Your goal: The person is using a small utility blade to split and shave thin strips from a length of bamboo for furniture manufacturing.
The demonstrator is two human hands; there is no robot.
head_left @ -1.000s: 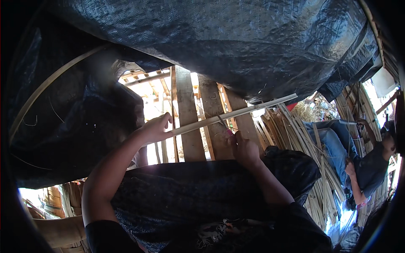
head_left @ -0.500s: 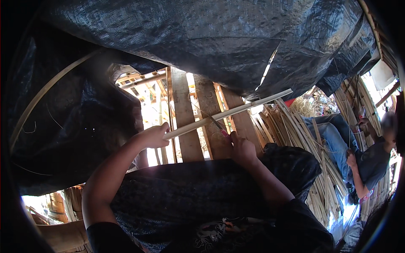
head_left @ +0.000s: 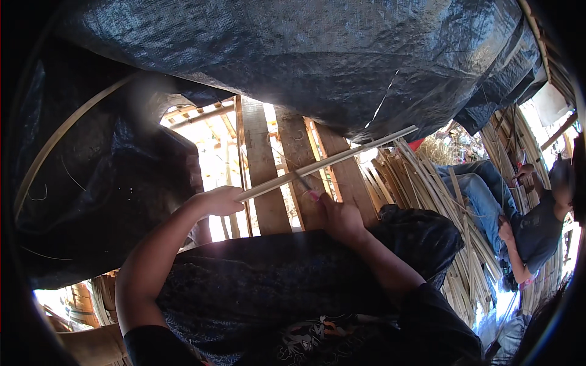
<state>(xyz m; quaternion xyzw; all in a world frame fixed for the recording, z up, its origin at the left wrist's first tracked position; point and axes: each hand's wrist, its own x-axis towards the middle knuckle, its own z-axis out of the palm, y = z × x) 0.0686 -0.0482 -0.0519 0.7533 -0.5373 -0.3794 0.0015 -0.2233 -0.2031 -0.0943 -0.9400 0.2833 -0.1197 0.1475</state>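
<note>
My left hand (head_left: 221,201) is closed around the near end of a long, pale bamboo strip (head_left: 357,154). The strip slants up to the right across wooden planks. In my right hand (head_left: 343,221) is a small knife (head_left: 301,180), its thin dark blade slightly blurred and a bit of pink showing at the handle. The blade lies at the lower side of the strip, a short way right of my left hand; whether it touches the strip I cannot tell. A black sheet (head_left: 244,268) covers my lap below both hands.
Wooden planks (head_left: 262,165) with bright gaps lie beneath the strip. Large dark tarps (head_left: 293,55) hang ahead and at the left. Many cut strips (head_left: 467,262) are piled at the right, beside a seated person (head_left: 537,232) in jeans. A curved strip (head_left: 67,128) crosses the left tarp.
My right hand and the knife have shifted a little left along the strip, toward my left hand. The strip has moved only slightly, still in my left hand.
</note>
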